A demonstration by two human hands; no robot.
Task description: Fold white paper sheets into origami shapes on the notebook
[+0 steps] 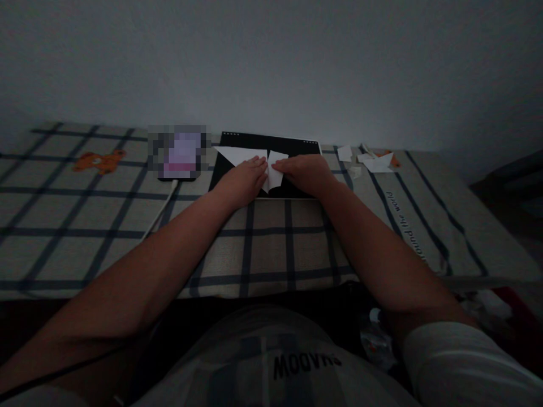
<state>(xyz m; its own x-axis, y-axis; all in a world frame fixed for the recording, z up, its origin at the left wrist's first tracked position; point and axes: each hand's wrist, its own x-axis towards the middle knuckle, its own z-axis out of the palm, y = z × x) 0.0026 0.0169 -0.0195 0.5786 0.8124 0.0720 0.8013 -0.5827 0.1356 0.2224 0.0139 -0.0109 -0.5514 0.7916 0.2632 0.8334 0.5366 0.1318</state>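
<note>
A folded white paper point(241, 155) lies on a black pad point(297, 145) with small holes along its far edge. Its left part tapers to a point, and a narrower flap stands to the right of a crease. My left hand point(249, 180) rests flat on the paper's middle, fingers extended. From the right, my right hand point(306, 171) reaches onto the right flap with its fingertips, the fingers held out. Part of the paper's lower edge is hidden by my left hand.
A phone point(182, 155), blurred out, lies left of the pad with a white cable point(160, 212). Right of the pad are paper scraps point(345, 153) and a folded paper boat point(379, 163). A checked cloth point(267, 249) covers the table, and a wall rises behind.
</note>
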